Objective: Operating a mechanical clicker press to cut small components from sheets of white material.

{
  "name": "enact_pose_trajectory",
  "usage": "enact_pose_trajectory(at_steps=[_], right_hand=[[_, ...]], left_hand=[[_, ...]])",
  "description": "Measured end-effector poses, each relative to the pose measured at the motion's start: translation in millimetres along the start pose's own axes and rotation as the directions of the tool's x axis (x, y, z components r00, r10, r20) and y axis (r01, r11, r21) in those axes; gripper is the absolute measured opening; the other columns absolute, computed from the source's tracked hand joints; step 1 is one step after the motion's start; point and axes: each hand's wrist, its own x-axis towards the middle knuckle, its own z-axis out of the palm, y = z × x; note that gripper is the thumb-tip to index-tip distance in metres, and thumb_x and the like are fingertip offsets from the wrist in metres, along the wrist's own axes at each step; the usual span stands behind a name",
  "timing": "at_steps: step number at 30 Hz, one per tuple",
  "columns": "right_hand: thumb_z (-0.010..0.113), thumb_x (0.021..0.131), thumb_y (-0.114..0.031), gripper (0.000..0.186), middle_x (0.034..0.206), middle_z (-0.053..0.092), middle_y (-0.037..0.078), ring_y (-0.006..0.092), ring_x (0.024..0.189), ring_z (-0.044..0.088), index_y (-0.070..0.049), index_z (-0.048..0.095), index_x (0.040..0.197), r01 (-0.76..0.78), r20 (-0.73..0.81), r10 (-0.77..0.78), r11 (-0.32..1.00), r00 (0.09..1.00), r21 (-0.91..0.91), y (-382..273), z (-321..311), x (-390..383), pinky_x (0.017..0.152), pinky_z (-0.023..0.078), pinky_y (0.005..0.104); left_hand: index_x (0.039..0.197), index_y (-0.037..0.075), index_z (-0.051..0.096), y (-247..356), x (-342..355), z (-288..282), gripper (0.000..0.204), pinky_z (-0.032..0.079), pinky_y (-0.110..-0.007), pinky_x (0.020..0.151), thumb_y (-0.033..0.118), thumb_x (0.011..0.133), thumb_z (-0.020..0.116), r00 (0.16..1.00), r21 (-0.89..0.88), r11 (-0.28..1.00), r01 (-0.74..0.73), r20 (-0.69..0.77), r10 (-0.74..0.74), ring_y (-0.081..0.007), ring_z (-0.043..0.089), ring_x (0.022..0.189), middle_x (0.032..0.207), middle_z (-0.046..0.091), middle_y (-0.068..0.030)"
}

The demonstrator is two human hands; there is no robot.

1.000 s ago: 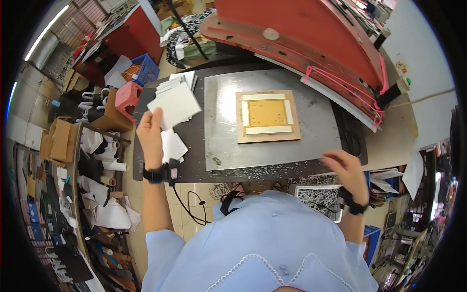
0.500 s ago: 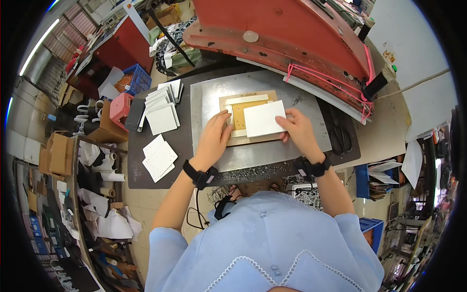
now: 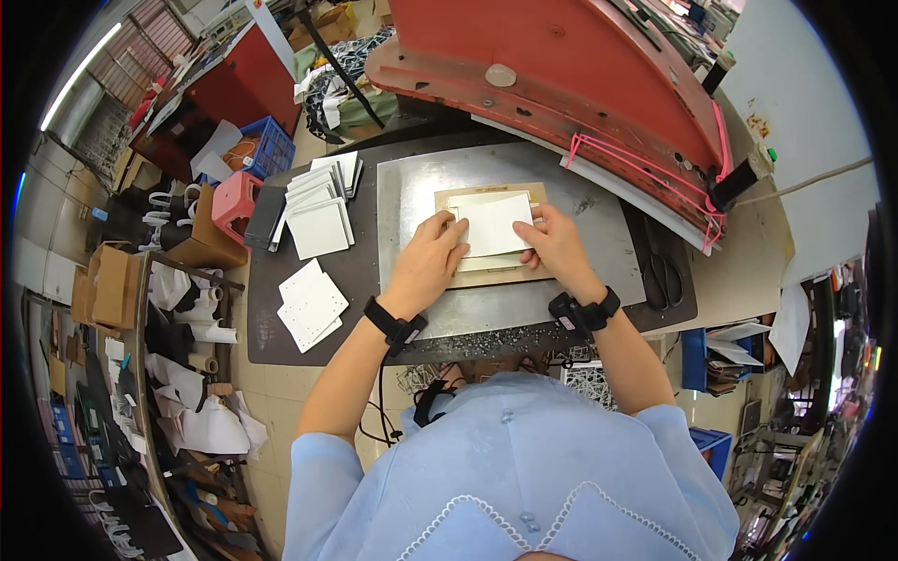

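Right hand point(image 3: 559, 248) pinches white panel point(image 3: 494, 226) at its right edge, thumb on top; left hand point(image 3: 421, 269) curls fingers at the left edge, can't tell if gripping or just touching; panel sits between both sets of fingertips, mostly hiding wooden board point(image 3: 498, 278) underneath; right of the fingers, blue bin point(image 3: 693, 360) holds white sheets point(image 3: 739, 338); far left beyond them, blue crate point(image 3: 278, 152), orange contents point(image 3: 245, 161) unclear
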Motion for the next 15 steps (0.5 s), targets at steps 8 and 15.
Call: enact_pose_trajectory(at_steps=[8,15], right_hand=[[0.066,0.087,-0.016,0.032,0.099,0.068,0.013,0.0309,0.084,0.064,-0.001,0.060,0.115,0.329,-0.016,-0.500,0.592,0.866,-0.736,-9,-9,-25,0.075,0.052,0.0385],[0.064,0.089,-0.013,0.024,0.122,0.064,0.009,0.0287,0.111,0.057,-0.004,0.066,0.111,0.522,0.230,-0.592,0.387,0.773,-0.760,3,-15,-32,0.094,0.048,0.0374]], left_hand=[[0.132,0.004,0.051,-6,4,-3,0.042,0.046,-0.044,0.098,0.021,0.094,0.059,0.993,0.115,0.991,-0.066,0.106,0.054,-0.0380,0.048,0.124,0.145,0.048,-0.0128],[0.134,0.004,0.050,-7,10,-7,0.045,0.043,-0.045,0.103,0.020,0.094,0.058,0.985,0.081,0.994,-0.074,0.161,0.060,-0.0399,0.046,0.126,0.146,0.047,-0.0134]])
